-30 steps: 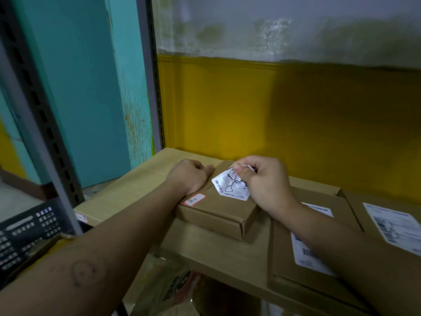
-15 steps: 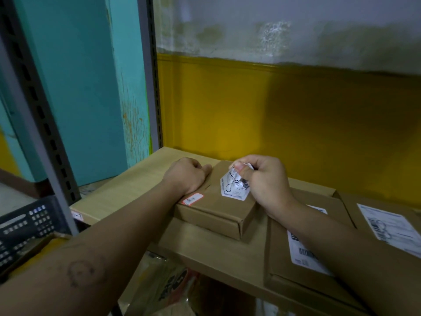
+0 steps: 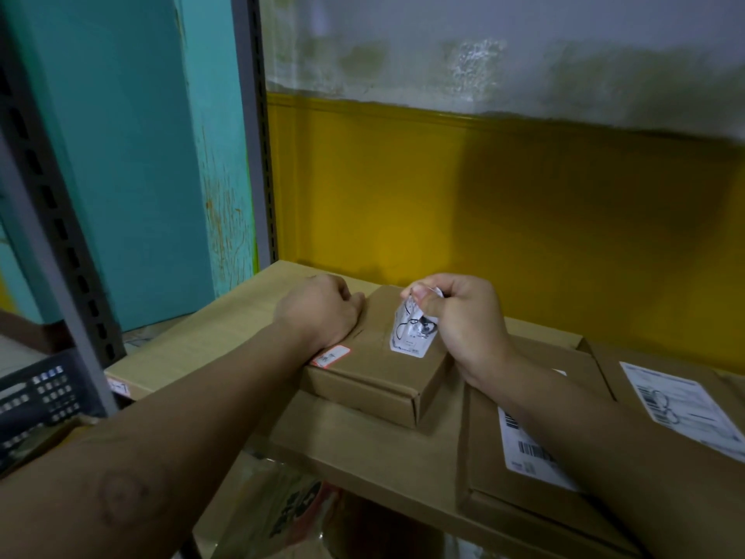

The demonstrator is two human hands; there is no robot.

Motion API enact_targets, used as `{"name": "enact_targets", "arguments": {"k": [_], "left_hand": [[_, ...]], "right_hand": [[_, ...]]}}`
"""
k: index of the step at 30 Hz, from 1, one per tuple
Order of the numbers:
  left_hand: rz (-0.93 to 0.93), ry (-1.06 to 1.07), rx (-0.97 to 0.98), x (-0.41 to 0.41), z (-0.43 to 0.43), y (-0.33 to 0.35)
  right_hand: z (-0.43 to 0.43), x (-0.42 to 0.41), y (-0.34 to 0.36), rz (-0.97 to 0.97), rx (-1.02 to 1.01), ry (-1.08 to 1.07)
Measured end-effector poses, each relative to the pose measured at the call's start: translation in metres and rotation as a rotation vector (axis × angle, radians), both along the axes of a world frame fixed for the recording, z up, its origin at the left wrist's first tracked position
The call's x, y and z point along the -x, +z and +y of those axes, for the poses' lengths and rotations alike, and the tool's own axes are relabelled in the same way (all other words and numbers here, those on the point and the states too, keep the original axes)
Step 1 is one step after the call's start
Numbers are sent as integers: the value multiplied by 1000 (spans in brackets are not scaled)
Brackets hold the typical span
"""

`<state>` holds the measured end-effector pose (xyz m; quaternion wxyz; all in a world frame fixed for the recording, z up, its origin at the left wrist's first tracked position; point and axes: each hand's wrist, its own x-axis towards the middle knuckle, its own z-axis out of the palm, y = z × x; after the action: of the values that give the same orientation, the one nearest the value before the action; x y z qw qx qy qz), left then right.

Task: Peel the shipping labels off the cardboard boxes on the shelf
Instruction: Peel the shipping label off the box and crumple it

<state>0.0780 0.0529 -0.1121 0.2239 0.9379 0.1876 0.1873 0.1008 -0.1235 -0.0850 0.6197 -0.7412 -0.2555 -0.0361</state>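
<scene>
The left hand [image 3: 318, 312] rests on the left top edge of the small box [image 3: 375, 373], which lies on the shelf [image 3: 225, 336] towards its left end. The thumb lies along the box top. The other fingers are curled and hidden behind the back of the hand, and they seem to wrap down over the box's far-left edge to hold it.

The right hand [image 3: 463, 320] is clenched on the label [image 3: 411, 330], pinching its crumpled upper end between thumb and forefinger. The label stands lifted off the cardboard, and only its lower end is stuck to the box top, near the right side. A small red-edged sticker [image 3: 331, 355] sits flat on the near-left corner of the same box, just beside the left wrist.

To the right, touching the small box, lies a flat box [image 3: 483, 478]. The right forearm crosses it and partly covers its barcode label [image 3: 524, 457]. Further right a third box [image 3: 610, 369] carries its own white label [image 3: 685, 409], stuck down flat.

A grey slotted post [image 3: 258, 127] rises behind the shelf's left end against a teal wall, and the wall behind the boxes is yellow below and stained white above. A dark plastic crate [image 3: 36, 397] stands at lower left, beyond another post. A printed bag [image 3: 282, 514] shows under the shelf.
</scene>
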Motion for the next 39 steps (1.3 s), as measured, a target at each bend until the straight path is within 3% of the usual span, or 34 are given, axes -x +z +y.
{"name": "enact_targets", "arguments": {"k": [4, 7, 10, 16, 21, 23, 27, 32, 39], "left_hand": [[-97, -34, -181, 6, -5, 5], [-214, -129, -453, 12, -10, 11], [-205, -192, -563, 17, -13, 19], [-277, -171, -374, 70, -26, 49], [161, -232, -318, 101, -52, 40], [231, -208, -313, 97, -56, 31], [107, -171, -251, 89, -49, 14], [44, -243, 104, 94, -18, 10], [123, -280, 51, 87, 14, 25]], "right_hand": [[-1, 0, 1, 33, -29, 16], [1, -3, -1, 21, -21, 21], [1, -6, -4, -1, 24, 37], [2, -19, -7, -125, 78, -65], [8, -13, -13, -203, 203, -48], [7, -10, -10, -206, 235, -1], [2, -9, -2, -221, 233, 72], [5, 0, 1, -196, 257, 209], [7, 9, 4, -90, 288, 430]]}}
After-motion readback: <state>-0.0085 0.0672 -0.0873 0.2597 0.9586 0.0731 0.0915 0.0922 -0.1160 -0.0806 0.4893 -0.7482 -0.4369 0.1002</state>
